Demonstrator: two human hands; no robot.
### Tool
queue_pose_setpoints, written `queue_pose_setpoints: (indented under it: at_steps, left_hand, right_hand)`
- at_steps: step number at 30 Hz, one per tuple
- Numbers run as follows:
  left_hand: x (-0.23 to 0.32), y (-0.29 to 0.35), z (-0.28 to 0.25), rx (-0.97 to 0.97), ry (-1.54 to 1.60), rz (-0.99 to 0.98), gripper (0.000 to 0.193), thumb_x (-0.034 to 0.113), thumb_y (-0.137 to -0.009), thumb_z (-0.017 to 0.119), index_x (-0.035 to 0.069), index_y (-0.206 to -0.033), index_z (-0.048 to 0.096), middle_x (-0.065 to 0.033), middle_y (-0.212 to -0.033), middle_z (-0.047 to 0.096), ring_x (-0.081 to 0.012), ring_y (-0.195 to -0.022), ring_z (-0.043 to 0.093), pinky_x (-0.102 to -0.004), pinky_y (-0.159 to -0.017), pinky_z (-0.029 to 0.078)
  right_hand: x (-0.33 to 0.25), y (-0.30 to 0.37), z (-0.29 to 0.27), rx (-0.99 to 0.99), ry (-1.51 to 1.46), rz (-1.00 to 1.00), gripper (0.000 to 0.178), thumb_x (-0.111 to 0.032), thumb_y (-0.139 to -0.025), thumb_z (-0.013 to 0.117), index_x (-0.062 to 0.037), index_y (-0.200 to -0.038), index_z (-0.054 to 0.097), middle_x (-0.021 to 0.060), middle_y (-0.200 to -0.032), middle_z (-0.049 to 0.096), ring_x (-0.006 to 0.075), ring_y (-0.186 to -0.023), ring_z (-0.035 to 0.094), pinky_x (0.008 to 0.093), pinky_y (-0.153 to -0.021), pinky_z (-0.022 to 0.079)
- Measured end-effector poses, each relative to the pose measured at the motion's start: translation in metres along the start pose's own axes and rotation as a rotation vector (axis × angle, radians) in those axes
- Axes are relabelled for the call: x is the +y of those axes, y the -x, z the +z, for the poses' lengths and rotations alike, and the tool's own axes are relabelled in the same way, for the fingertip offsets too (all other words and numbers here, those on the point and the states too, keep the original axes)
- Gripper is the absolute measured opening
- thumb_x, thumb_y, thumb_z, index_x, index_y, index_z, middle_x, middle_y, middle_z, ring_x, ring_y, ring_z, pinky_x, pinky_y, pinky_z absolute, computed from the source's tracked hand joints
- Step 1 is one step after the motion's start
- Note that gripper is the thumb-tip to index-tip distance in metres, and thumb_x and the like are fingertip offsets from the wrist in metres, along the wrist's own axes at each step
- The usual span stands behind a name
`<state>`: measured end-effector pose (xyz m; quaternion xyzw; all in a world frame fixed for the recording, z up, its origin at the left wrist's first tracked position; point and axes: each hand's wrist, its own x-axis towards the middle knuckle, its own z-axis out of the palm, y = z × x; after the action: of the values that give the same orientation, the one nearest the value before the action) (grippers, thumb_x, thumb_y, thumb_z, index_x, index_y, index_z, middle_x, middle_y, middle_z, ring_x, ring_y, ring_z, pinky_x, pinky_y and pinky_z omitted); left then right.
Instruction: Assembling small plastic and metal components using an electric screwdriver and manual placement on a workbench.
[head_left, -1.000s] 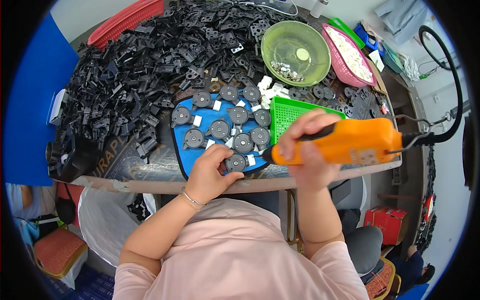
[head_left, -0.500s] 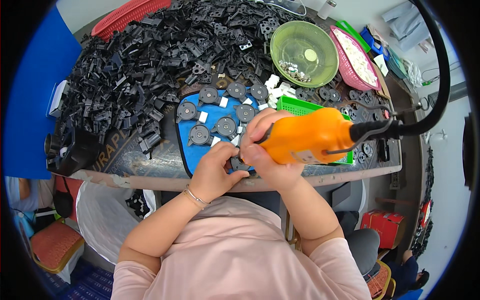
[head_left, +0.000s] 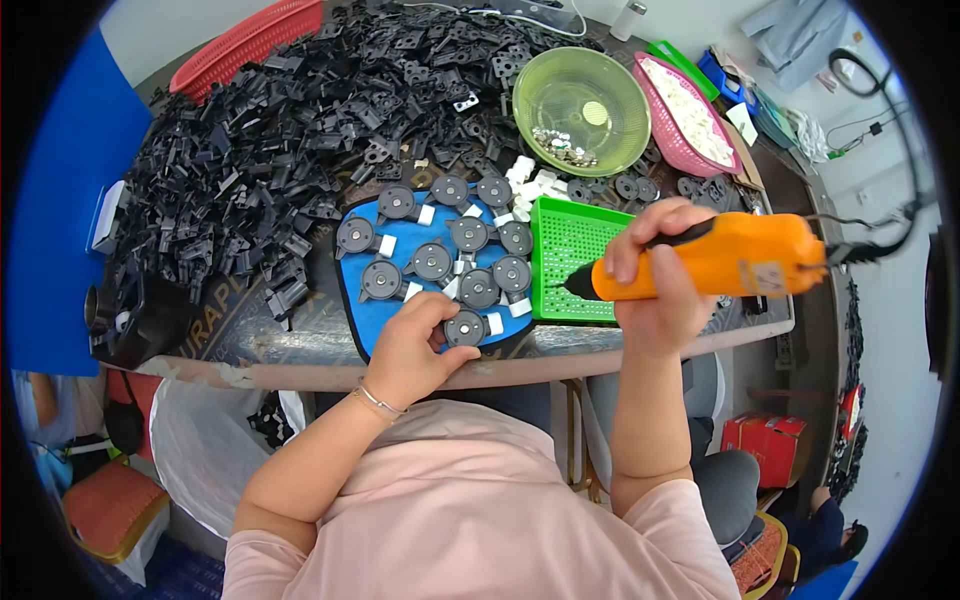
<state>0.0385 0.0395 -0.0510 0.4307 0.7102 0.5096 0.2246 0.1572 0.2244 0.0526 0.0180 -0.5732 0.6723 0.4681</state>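
My right hand [head_left: 660, 280] is wrapped round an orange electric screwdriver [head_left: 745, 255] with a black nose. The screwdriver lies level above the green perforated basket [head_left: 572, 245], its tip pointing left. At the near edge of the blue mat [head_left: 372, 322], my left hand [head_left: 412, 345] grips a round black plastic part [head_left: 465, 328] between thumb and fingers. A white block sticks out from that part's right side. Several similar round parts with white blocks lie on the mat beyond, such as one round part [head_left: 432, 261] near its middle.
A large heap of black plastic parts [head_left: 260, 150] covers the table's left and back. Behind the basket stand a green colander [head_left: 625, 120] with small metal pieces and a pink basket [head_left: 728, 160] of white pieces. The screwdriver's black cable [head_left: 905, 220] runs up at right.
My right hand has lifted the screwdriver off the near round part and swung it right, over the green basket. My left hand stays by that part, which is now uncovered.
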Motion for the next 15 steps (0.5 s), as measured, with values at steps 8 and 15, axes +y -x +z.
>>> queue_pose_setpoints:
  at_steps: [8, 15]
  left_hand:
    - [-0.002, 0.000, 0.000, 0.005, -0.007, 0.004, 0.044, 0.007, -0.061, 0.082, -0.002, -0.097, 0.058, -0.0084, -0.095, 0.057, -0.0135, -0.062, 0.053, -0.0240, -0.057, 0.048]
    - [-0.002, 0.000, 0.000, 0.006, -0.011, 0.025, 0.044, 0.008, -0.061, 0.082, -0.003, -0.097, 0.058, -0.0087, -0.095, 0.057, -0.0134, -0.061, 0.053, -0.0241, -0.057, 0.048]
  right_hand:
    - [0.021, 0.024, -0.026, 0.155, 0.173, 0.045, 0.021, 0.001, -0.079, 0.057, -0.0011, -0.099, 0.049, 0.0113, -0.088, 0.053, 0.0155, -0.059, 0.052, 0.0286, -0.056, 0.046]
    - [0.023, 0.023, -0.027, 0.145, 0.175, 0.044, 0.021, 0.000, -0.080, 0.058, -0.0015, -0.099, 0.049, 0.0107, -0.088, 0.052, 0.0151, -0.059, 0.052, 0.0286, -0.055, 0.046]
